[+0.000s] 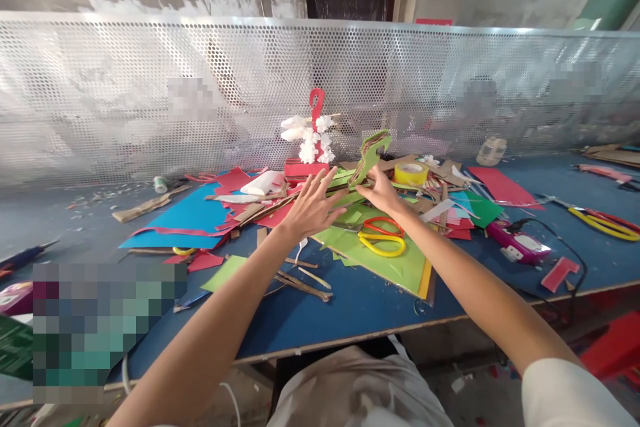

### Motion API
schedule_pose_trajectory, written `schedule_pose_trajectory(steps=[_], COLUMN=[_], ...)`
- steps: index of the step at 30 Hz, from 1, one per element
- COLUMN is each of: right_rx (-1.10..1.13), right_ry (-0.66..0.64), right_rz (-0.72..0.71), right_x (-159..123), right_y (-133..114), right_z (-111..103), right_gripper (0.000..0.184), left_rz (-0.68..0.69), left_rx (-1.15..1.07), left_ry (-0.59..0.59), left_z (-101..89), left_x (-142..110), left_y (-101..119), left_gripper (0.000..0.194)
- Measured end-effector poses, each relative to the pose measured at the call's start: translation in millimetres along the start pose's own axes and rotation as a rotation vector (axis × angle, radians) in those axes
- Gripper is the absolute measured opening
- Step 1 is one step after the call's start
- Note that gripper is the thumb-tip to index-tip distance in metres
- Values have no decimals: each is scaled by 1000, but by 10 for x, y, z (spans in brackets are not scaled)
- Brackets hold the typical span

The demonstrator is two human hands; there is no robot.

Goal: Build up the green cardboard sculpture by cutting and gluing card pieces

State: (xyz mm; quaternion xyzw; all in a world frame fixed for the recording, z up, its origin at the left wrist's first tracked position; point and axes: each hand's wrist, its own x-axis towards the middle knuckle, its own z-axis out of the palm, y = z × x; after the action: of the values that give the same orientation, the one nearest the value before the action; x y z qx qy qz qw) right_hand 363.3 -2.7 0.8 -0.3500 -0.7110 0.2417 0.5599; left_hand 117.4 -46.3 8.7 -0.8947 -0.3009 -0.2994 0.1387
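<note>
My left hand [311,205] is stretched out over the middle of the blue table, fingers spread and nothing in them, above green and brown cardboard strips. At its right, my right hand [381,192] grips the lower end of a curved green cardboard cutout [371,153] with brown layered edges. The cutout stands up, tilted. Behind my hands is a red number-shaped cardboard piece [316,107] on a red base [305,170], with white paper flowers [310,145] around it. Scissors with red and yellow handles [383,245] lie on a green sheet [400,273] below my right hand.
A perforated metal screen [240,100] runs along the table's back. Yellow tape [411,173], blue card [175,220], red card [505,185] and cardboard scraps lie about. At right are a purple device [520,242] with a black cord and more scissors [600,221].
</note>
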Motion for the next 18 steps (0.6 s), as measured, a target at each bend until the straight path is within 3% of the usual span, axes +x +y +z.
schedule_pose_trajectory(steps=[9,15,18], right_rx=[-147,-175,-198], right_ry=[68,91,83], right_rz=[14,25,21], right_x=[-36,-21,-27], right_y=[7,58,29], right_z=[65,61,62], right_gripper=[46,50,49], left_rz=[-19,-390,-549], left_rx=[-35,-332,-479], left_ry=[18,172,161], left_z=[-44,96,234], left_x=[24,-12,-26], left_y=[3,-266,-357], left_gripper=[45,64,71])
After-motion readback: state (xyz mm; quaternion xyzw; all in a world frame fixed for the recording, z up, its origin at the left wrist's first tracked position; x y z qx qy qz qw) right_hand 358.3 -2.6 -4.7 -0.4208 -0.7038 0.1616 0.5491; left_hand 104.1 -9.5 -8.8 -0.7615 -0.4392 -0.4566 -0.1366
